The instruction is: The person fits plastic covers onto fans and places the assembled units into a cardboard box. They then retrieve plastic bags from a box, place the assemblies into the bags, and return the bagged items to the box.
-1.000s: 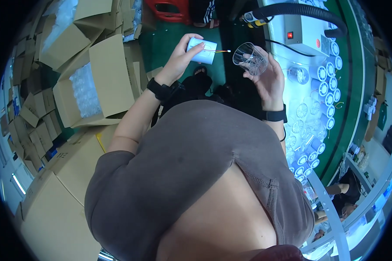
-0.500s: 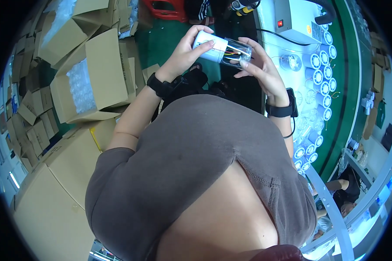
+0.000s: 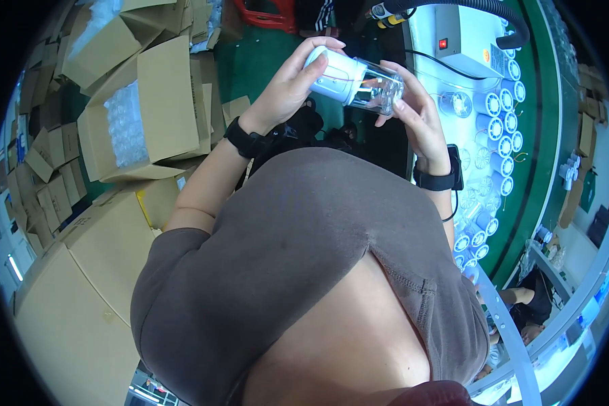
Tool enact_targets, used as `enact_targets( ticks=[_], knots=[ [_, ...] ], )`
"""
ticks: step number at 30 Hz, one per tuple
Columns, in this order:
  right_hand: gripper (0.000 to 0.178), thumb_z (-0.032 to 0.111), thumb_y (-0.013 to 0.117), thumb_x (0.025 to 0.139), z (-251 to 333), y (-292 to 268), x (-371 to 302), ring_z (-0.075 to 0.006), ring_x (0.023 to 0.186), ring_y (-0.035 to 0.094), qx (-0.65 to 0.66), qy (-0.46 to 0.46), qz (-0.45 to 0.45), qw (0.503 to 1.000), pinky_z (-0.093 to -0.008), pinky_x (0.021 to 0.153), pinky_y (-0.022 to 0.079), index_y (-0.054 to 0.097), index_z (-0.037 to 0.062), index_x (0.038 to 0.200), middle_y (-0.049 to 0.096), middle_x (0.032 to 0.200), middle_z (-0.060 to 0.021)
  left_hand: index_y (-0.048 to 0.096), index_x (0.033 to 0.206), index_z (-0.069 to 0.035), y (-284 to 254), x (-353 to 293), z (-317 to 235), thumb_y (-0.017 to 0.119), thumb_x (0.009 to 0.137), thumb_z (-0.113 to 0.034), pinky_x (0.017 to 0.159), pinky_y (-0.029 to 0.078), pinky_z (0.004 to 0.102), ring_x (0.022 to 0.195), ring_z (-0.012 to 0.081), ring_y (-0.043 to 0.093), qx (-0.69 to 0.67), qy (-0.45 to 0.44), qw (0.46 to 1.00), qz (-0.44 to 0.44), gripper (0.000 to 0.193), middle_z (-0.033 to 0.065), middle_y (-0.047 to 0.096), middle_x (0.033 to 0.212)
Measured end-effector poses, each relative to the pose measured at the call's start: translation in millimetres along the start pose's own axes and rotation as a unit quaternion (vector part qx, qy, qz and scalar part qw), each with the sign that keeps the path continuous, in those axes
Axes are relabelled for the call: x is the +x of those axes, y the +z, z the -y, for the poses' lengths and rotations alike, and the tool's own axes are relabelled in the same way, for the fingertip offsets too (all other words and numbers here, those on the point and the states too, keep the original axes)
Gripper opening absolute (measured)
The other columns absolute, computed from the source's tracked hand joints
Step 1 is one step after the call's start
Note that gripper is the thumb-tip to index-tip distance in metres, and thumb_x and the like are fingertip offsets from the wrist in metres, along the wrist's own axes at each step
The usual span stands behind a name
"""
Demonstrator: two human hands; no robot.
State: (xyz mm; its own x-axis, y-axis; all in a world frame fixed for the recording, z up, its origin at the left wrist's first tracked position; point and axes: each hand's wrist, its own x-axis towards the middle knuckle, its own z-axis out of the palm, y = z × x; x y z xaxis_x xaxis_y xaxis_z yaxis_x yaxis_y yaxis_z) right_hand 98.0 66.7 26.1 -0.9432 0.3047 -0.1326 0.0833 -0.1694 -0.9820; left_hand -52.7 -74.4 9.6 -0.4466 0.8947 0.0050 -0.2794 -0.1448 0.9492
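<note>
My left hand [image 3: 292,84] is wrapped round a white cylindrical housing [image 3: 338,78], thumb along its near side. Joined end to end with it is a clear plastic cylinder [image 3: 375,89], gripped at its far right end by the fingers of my right hand [image 3: 419,111]. The pair tilts down to the right, above the gap in front of my body. Something metallic shows inside the clear part, too small to name. Both wrists wear black bands.
On the white workbench [image 3: 446,34] at right stand a grey box with a red switch [image 3: 457,40], a clear cylinder [image 3: 455,104] and several white-blue cylindrical parts [image 3: 492,125]. A black hose [image 3: 514,20] arches over it. Open cartons [image 3: 166,101] with bubble wrap [image 3: 125,125] lie at left.
Both hands have shifted slightly right with the cylinders. The clear cylinder's end has tipped lower, and the coloured wires seen inside it before are now mostly out of sight.
</note>
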Motion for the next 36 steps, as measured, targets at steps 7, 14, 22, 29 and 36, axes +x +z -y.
enact_targets(
  ticks=[7, 14, 22, 29, 36],
  knots=[
    [0.054, 0.032, 0.051, 0.078, 12.7, 11.5, -1.0, -0.0208, 0.082, 0.057, 0.013, 0.0, -0.012, 1.0, -0.0239, 0.06, 0.05, 0.036, 0.0029, 0.121, 0.05, 0.107, -0.0171, 0.034, 0.114, -0.004, -12.9, 5.3, -3.1, 0.035, 0.088, -0.034, 0.088, 0.038, 0.0314, 0.105, 0.0188, 0.045, 0.037, 0.038, 0.996, 0.073, 0.04, 0.012, 0.045, 0.111],
    [0.049, 0.029, 0.047, 0.081, 18.2, 19.9, -0.2, -0.0201, 0.084, 0.056, -0.058, -0.009, -0.039, 0.998, -0.0219, 0.06, 0.049, 0.035, 0.0047, 0.121, 0.048, 0.11, -0.0168, 0.041, 0.106, -0.007, -14.1, 1.4, -2.5, 0.055, 0.078, -0.034, 0.079, 0.042, 0.0256, 0.093, 0.0146, 0.049, 0.051, 0.057, 0.996, 0.042, 0.041, 0.0072, 0.049, 0.1],
    [0.045, 0.024, 0.049, 0.081, 14.8, 26.5, 2.0, -0.0191, 0.087, 0.055, -0.073, -0.037, -0.073, 0.994, -0.022, 0.062, 0.048, 0.036, 0.008, 0.121, 0.047, 0.109, -0.0162, 0.042, 0.103, -0.007, -7.0, -1.0, -9.4, 0.07, 0.067, -0.021, 0.073, 0.044, 0.024, 0.089, 0.0124, 0.049, 0.04, 0.006, 0.999, -0.009, 0.047, 0.0047, 0.049, 0.093],
    [0.034, 0.017, 0.057, 0.074, 22.2, 25.1, 7.6, -0.0262, 0.104, 0.045, -0.336, -0.235, -0.147, 0.9, -0.0334, 0.077, 0.044, 0.05, 0.0072, 0.105, 0.045, 0.112, -0.015, 0.043, 0.102, -0.007, -6.5, -1.9, -8.3, 0.07, 0.067, -0.02, 0.072, 0.044, 0.0238, 0.087, 0.0121, 0.05, 0.056, 0.018, 0.998, -0.036, 0.047, 0.0047, 0.049, 0.092],
    [0.011, 0.008, 0.061, 0.064, 41.4, 28.2, 15.1, -0.0305, 0.106, 0.043, -0.581, -0.286, -0.116, 0.753, -0.0387, 0.081, 0.041, 0.058, 0.004, 0.074, 0.049, 0.106, -0.0145, 0.04, 0.104, -0.006, -4.5, -0.6, -7.8, 0.066, 0.069, -0.014, 0.078, 0.043, 0.0254, 0.093, 0.0131, 0.048, 0.151, 0.042, 0.987, -0.025, 0.044, 0.006, 0.047, 0.099]
  ],
)
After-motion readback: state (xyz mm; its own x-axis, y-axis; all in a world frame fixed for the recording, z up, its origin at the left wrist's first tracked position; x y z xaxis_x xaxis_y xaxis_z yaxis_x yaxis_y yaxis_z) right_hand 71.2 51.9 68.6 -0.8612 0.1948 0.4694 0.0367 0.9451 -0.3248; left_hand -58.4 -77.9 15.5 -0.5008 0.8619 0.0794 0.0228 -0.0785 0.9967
